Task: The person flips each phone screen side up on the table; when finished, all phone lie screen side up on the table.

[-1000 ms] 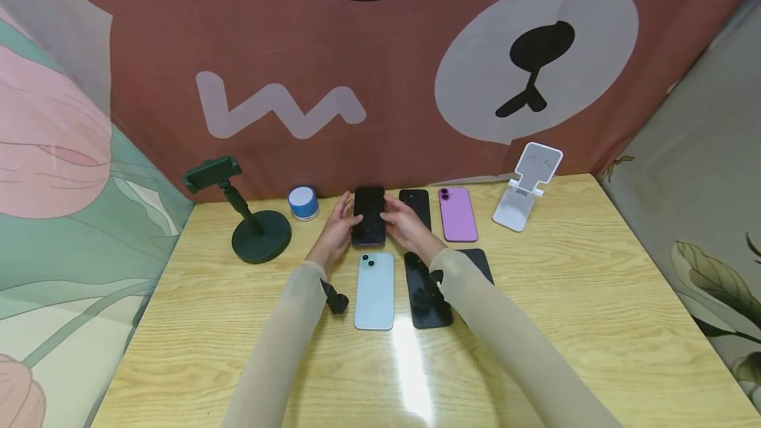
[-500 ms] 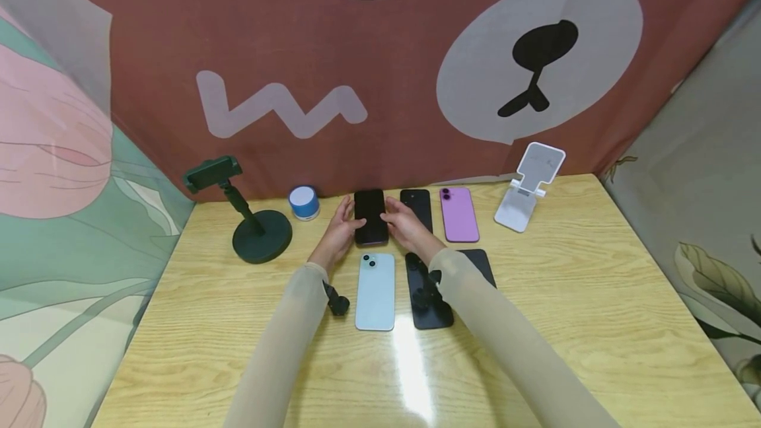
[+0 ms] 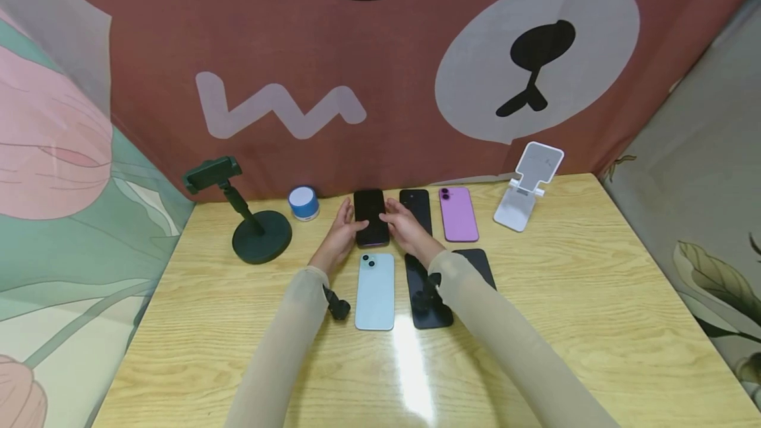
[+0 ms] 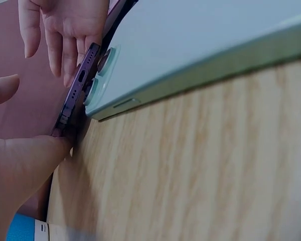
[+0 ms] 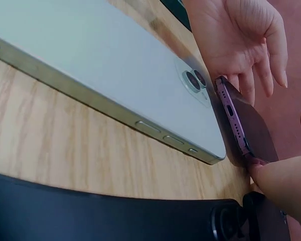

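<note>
A dark-screened phone with a purple frame (image 3: 370, 207) lies screen up near the back of the table, its charging-port edge facing me in both wrist views. My left hand (image 3: 339, 235) is along its left side and my right hand (image 3: 407, 226) along its right side. Fingers of both hands look fairly straight, the thumbs held apart from them. The hands touch or nearly touch the phone's edges without curling round it. Just in front lies a light blue phone (image 3: 374, 296), camera side up. Beyond my right hand is a black phone (image 3: 418, 203), partly covered.
A pink phone (image 3: 458, 214) lies farther right, before a white folding phone stand (image 3: 514, 207). Black phones (image 3: 429, 312) lie partly under my right forearm. At left stand a dark green phone holder (image 3: 261, 236) and a blue-and-white cylinder (image 3: 304, 203). A printed cloth (image 3: 392, 150) hangs behind.
The purple-framed phone has shifted slightly right and toward me between my hands. My left hand has followed slightly. The other phones stay in place.
</note>
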Motion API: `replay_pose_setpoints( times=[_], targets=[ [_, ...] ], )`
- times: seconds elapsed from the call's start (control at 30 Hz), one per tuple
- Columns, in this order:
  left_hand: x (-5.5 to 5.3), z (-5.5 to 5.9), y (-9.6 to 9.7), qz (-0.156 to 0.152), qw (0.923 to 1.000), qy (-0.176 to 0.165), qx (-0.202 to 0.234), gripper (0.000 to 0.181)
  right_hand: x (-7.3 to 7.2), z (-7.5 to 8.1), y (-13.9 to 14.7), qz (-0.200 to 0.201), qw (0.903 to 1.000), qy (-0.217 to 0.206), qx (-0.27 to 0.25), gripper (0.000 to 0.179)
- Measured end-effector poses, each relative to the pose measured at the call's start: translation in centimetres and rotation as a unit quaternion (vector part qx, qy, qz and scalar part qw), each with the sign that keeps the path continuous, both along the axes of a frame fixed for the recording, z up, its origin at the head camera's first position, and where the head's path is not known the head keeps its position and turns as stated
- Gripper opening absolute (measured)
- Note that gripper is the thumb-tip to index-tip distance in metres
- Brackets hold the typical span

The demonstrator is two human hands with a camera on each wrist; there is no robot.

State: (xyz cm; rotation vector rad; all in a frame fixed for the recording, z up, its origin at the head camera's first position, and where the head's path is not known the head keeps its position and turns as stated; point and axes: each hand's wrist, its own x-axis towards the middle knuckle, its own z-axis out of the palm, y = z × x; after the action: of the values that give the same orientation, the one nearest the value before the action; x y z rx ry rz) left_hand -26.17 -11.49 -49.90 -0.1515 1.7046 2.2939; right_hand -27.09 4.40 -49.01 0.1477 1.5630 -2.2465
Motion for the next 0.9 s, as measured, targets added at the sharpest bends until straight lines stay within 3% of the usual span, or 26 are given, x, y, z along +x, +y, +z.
replay_pose_setpoints(
  times=[0.33,0.9],
  targets=[
    [0.3,-0.19,-0.03,-0.007,0.9996,-0.004,0.027,0.087,0.42,-0.19,-0.05,0.008,0.9999,0.011,-0.008,0.072],
    [0.32,0.0,-0.56,-0.043,0.9989,-0.018,0.002,0.089,0.85,-0.47,0.09,0.032,0.9992,0.023,0.004,0.072]
  ],
)
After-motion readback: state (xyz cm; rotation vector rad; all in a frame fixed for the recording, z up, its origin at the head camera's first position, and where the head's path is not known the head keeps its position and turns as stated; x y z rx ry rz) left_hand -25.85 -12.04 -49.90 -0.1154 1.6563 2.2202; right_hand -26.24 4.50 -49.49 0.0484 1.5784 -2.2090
